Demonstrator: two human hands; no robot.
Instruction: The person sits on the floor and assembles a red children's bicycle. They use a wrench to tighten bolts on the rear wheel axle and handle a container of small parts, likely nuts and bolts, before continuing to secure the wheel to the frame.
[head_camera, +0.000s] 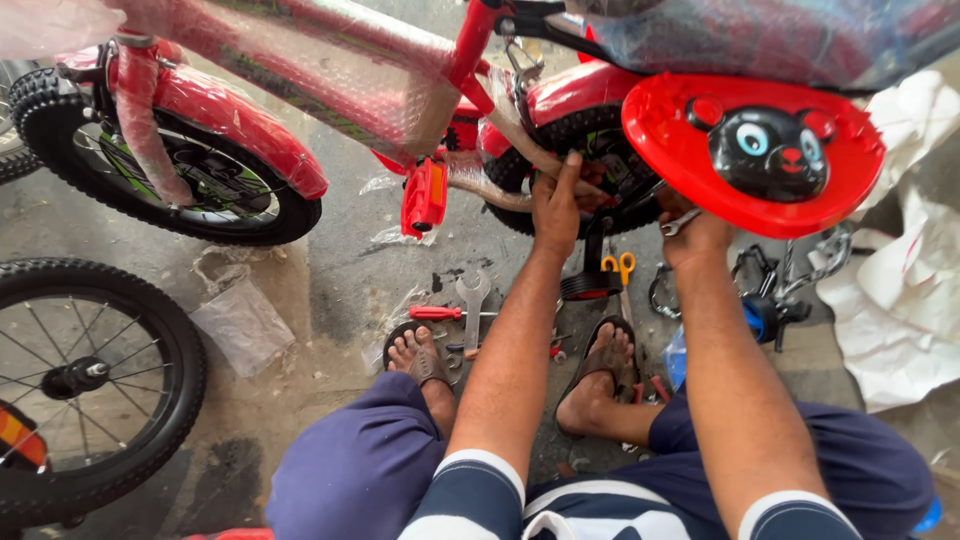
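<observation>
Small red children's bicycle (330, 75), frame still in clear plastic wrap, sits across the far side of the scene; its rear knobby black tyre (590, 140) is dead centre, under a red round chain-guard plate with a black cartoon bear face (760, 150).

Left hand (557, 205): pressed against the rear wheel area, fingers spread and curled over the tyre and the wrapped stay. Holding the bike, not a tool.

Right hand (697, 232): closed around a small silver spanner (680, 222), its jaw end poking out leftward toward the wheel hub. The hub itself is hidden behind hand and guard plate, so I can't tell whether the spanner is seated on anything.

Key relation: the wheel centre lies between the two hands, just left of the spanner; the spanner's long axis runs roughly left-right. Right hand is the nearer one.

Near side, on the concrete floor (340, 290): red-handled screwdriver (435, 313), silver open-ended wrench (472, 300), orange-handled scissors (620, 265), between the person's sandalled feet. A second black spoked wheel (90, 385) at left.
</observation>
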